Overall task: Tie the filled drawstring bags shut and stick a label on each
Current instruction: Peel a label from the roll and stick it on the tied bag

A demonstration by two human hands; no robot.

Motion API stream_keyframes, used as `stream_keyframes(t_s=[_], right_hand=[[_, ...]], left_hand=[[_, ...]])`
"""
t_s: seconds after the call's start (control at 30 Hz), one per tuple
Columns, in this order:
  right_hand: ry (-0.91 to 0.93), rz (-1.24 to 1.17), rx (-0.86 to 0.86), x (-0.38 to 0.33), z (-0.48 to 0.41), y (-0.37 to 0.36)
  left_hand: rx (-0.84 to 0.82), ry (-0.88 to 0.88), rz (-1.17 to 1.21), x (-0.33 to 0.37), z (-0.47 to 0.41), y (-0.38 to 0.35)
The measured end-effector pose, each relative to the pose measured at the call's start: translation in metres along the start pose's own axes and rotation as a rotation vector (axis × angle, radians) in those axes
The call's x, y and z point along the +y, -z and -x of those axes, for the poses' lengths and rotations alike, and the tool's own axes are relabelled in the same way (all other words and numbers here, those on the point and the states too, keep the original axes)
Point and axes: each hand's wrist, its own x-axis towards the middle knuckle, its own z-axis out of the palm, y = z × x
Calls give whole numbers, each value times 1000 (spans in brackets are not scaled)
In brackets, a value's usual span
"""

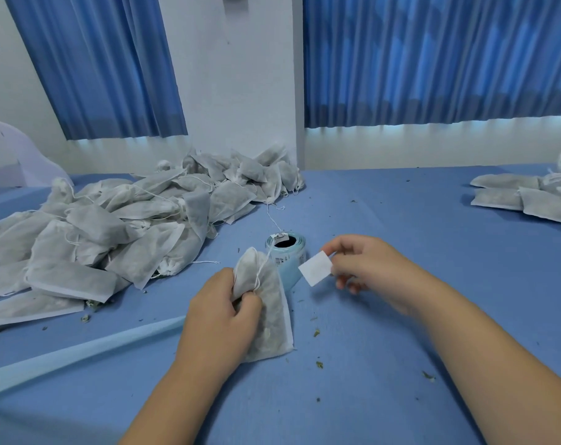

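My left hand (219, 311) grips a filled white drawstring bag (271, 311) at its gathered neck, the bag lying on the blue table with its string (260, 272) running up toward the label roll. My right hand (365, 263) pinches a small white label (315, 268) by one edge, held in the air just right of the bag. A light blue label roll (287, 252) stands right behind the bag, between my hands.
A large heap of filled bags (112, 226) covers the table's left side up to the back wall. Several flat bags (526, 197) lie in a row at the far right. A pale backing strip (80, 351) runs across the lower left. Herb crumbs (317, 332) dot the cloth.
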Motion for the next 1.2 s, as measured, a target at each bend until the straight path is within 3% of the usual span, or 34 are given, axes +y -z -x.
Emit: stream_keyframes(t_s=[0.13,0.2,0.33,0.47,0.7,0.97,1.2], right_hand=[[35,-145,-128,2,12,20],[71,-280,-137,2,17,27],[218,-590,-168,-6,26,37],[304,-652,-197,-10,31,39],[300,-362,40,-3,27,32],[405,-124,267,5,24,17],[574,238,387,9,29,13]], left_hand=[[-71,-181,43,11,4,4],[-100,-179,75,17,4,1],[-191,41,201,36,-2,-17],[-340,220,368,62,-13,-42],[-547,293,634,68,-16,-63],[-571,340,852,58,-14,-60],[-538,369,898,58,-16,-60]])
